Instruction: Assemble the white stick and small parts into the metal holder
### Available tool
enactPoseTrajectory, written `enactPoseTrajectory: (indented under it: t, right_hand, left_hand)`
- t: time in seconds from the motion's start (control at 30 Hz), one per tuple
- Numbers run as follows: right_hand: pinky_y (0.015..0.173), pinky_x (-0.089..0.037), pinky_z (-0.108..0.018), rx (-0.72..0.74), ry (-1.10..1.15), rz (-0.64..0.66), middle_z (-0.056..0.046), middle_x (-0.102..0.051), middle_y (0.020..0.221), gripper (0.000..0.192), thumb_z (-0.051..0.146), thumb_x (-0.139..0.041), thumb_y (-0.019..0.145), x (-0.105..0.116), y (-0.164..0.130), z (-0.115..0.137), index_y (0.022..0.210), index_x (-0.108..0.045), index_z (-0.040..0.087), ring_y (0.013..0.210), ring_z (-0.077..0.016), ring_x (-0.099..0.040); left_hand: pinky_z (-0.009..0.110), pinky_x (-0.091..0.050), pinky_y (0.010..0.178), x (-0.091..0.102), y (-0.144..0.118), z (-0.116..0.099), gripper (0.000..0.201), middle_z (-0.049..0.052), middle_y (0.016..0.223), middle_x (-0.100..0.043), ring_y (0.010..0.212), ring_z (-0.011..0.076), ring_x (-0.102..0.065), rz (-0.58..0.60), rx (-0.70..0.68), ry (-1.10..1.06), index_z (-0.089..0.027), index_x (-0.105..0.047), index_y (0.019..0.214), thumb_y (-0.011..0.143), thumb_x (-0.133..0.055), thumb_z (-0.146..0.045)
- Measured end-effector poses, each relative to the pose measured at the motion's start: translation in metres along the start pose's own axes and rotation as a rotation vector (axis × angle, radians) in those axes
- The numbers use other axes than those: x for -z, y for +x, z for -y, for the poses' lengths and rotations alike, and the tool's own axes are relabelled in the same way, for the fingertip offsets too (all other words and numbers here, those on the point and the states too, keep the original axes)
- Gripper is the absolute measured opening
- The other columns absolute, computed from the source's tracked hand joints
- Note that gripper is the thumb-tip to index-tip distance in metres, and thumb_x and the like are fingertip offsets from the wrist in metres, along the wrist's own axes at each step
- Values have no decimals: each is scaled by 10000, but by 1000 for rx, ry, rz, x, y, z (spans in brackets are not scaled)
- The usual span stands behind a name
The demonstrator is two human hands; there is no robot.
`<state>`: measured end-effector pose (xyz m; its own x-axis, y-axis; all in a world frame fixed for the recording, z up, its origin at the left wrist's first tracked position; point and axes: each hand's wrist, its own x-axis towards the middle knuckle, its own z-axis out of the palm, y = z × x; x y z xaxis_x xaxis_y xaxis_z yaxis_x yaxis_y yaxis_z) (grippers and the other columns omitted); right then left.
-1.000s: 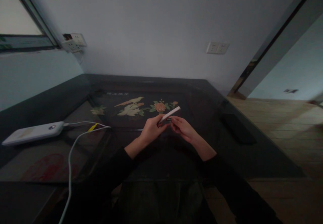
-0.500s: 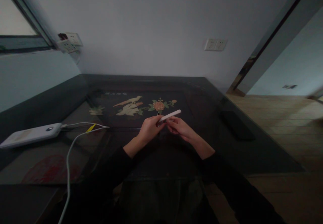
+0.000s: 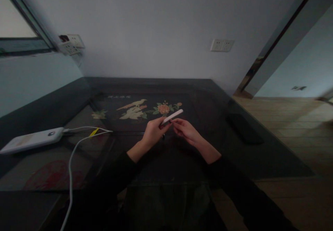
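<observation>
My left hand (image 3: 153, 132) is closed around a slim white stick (image 3: 173, 116) with a rounded end, which slants up to the right above the dark table. Its lower end is hidden in the palm, and its exact kind is unclear. Close beside it, my right hand (image 3: 186, 130) has thumb and forefinger pinched near the stick's underside. A tiny dark bit shows at those fingertips, too small to name. Just under my left hand, a small dark, shiny thing (image 3: 163, 136) pokes out, mostly hidden.
The glossy dark table (image 3: 182, 168) bears an inlaid bird-and-flower picture (image 3: 135, 111). At left lies a white power bank (image 3: 33, 140) with a white cable (image 3: 70, 168) running off the near edge. A flat black object (image 3: 244, 128) lies at right. Wall sockets (image 3: 222, 45) are behind.
The white stick has shifted slightly left and tilts a little more steeply. My right fingertips have come up closer to its underside. The rest has stayed put.
</observation>
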<state>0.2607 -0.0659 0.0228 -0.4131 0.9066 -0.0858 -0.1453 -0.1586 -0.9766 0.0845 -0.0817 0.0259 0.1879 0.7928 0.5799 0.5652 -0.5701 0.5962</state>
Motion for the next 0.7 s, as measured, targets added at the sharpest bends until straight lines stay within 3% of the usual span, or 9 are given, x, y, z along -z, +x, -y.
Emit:
enactPoseTrajectory:
  t: [0.3, 0.7]
  right_hand:
    - [437, -230, -224, 75, 16, -114, 68, -509, 521, 342, 443, -790, 662, 2, 2, 0, 780, -605, 181, 451, -69, -405]
    - [444, -249, -225, 166, -62, -158, 67, -510, 510, 307, 407, -781, 675, 1, -2, 6, 694, -561, 194, 448, -68, -399]
  left_hand:
    - [183, -309, 504, 2, 2, -3, 174, -86, 541, -377, 487, 71, -371, 1, 60, -41, -158, -729, 971, 810, -682, -207]
    - [188, -302, 519, 5, 4, -4, 135, -72, 555, -447, 519, 79, -402, 20, 96, -26, -158, -735, 911, 793, -723, -220]
